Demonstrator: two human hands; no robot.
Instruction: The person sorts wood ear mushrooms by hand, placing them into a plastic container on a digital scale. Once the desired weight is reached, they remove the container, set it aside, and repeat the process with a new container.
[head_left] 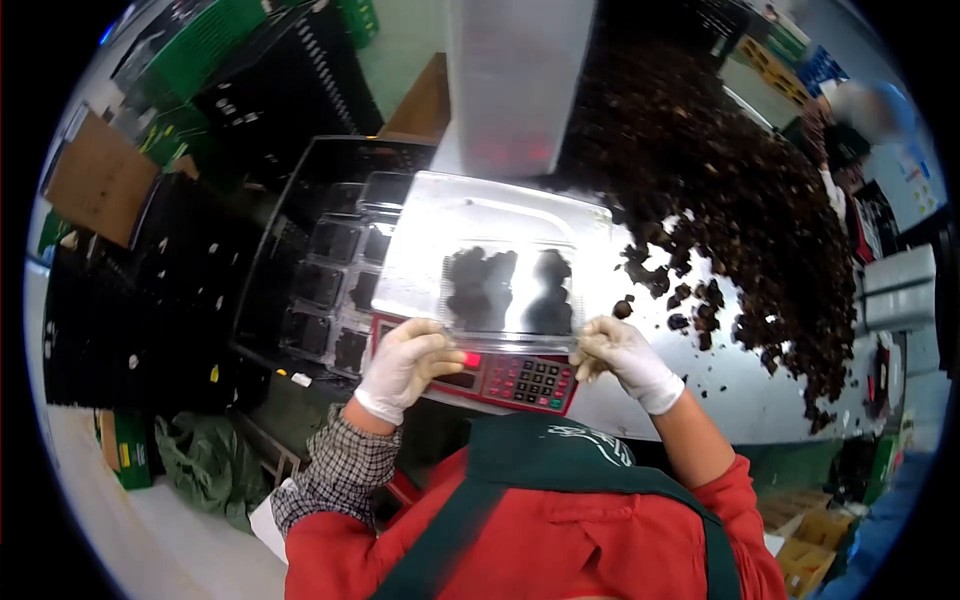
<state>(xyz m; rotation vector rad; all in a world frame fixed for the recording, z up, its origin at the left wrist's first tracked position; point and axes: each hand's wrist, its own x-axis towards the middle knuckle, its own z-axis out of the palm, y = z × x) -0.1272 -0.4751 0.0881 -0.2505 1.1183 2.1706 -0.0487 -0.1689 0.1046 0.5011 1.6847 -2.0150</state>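
Plastic box [512,343] lies between left hand [410,366] and right hand [630,364], both pinched closed on its corners.

Before you a scale [530,382] sits on the table [620,405], a pile [740,170] to its right, boxes [318,283] in a crate [262,270] left

The gloved left hand [408,366] and gloved right hand [628,362] reach forward, well apart, with fingers bent inward.
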